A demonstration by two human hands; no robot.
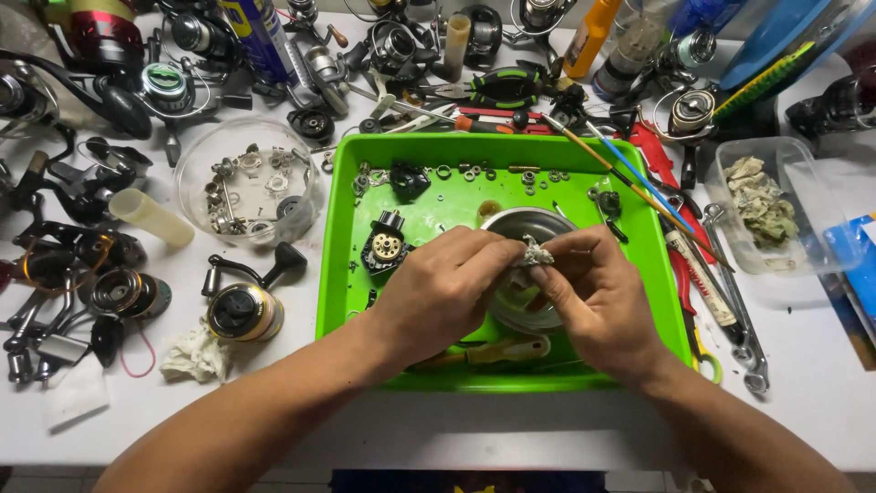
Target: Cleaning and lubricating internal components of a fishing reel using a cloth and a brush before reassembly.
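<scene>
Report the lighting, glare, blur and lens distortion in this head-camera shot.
Head view: bright, even overhead light, with only soft shadows under the left hand and right hand; mild glare on the wet floor of the green tray and on the metal bowl; focus sharp across the centre, with the crumpled rag crisp; wide-angle bowing bends the white table edge and stretches the corners.

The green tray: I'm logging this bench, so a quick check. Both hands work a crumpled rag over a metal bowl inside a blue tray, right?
Not quite. The tray is bright green, not blue, as the head view shows. The rest holds: left hand and right hand pinch the crumpled rag over the metal bowl inside it.
</scene>
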